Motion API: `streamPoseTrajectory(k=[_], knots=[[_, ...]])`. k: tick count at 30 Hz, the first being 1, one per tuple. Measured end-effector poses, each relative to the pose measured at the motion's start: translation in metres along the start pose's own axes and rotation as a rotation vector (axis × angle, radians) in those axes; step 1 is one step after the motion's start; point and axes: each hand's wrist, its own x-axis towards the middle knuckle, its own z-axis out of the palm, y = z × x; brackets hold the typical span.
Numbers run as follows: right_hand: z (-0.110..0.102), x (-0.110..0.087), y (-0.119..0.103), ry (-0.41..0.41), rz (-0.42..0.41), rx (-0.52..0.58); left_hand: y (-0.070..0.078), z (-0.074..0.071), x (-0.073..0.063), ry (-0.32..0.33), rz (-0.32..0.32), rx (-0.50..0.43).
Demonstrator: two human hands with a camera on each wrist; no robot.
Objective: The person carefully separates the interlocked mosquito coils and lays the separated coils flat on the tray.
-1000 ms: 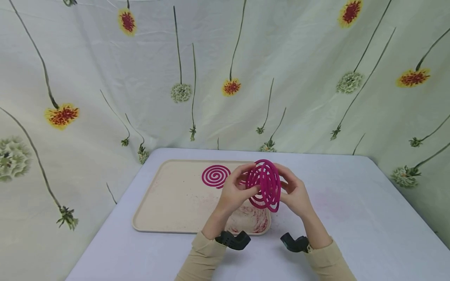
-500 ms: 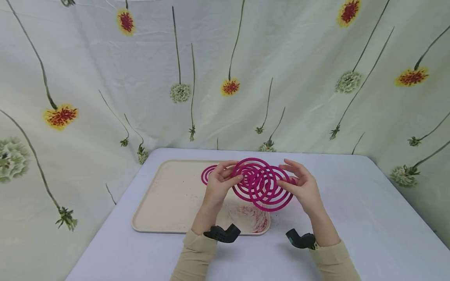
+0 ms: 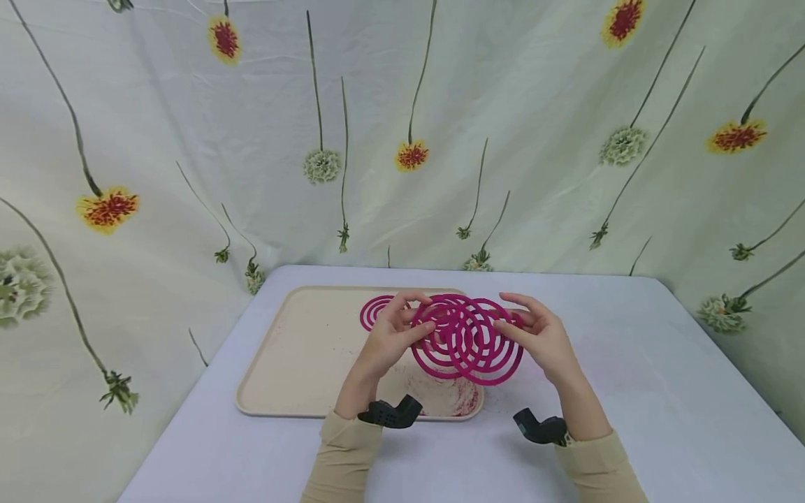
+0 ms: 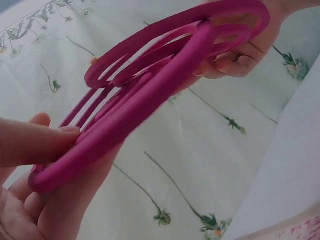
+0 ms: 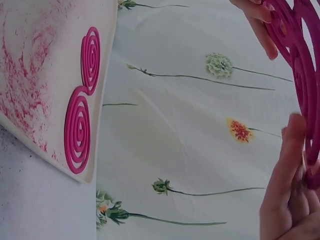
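Note:
Both hands hold two overlapping magenta mosquito coils (image 3: 490, 382) above the tray's right side, their flat faces tilted toward the head camera. My left hand (image 3: 381, 349) pinches the left coil's outer ring, thumb in front and fingers behind. At the opposite edge, my right hand (image 3: 550, 349) grips the right coil between thumb and fingers. The left wrist view shows the held coils (image 4: 135, 112) nearly edge-on, with rings crossing one another. Another pair of spiral coils (image 5: 68, 132) lies flat on the tray, partly hidden behind my left hand in the head view.
A beige tray (image 3: 295, 349) with magenta dust at its near right corner lies on a white-covered table (image 3: 629, 349). Behind hangs a flower-printed cloth (image 3: 534, 84). Black wrist cameras (image 3: 396, 412) are strapped to both wrists.
The coils have turned from nearly edge-on to facing the head camera and spread sideways. My hands have moved apart; in the last half second the left coil dipped slightly.

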Motion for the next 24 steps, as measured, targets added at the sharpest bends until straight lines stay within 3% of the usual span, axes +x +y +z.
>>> streamPoseTrajectory(k=[6, 15, 19, 24], knots=[[-0.01, -0.001, 0.002, -0.181, -0.102, 0.014, -0.001, -0.002, -0.001, 0.184, -0.013, -0.009], [-0.012, -0.002, 0.002, -0.194, -0.19, 0.044, 0.002, 0.007, 0.001, 0.261, -0.048, -0.109], [-0.012, -0.003, 0.002, -0.214, -0.227, 0.055, 0.002, 0.005, 0.0, 0.174, -0.066, -0.062], [-0.017, -0.004, 0.001, -0.225, -0.221, 0.035, 0.005, -0.005, -0.004, -0.103, -0.064, 0.074]])
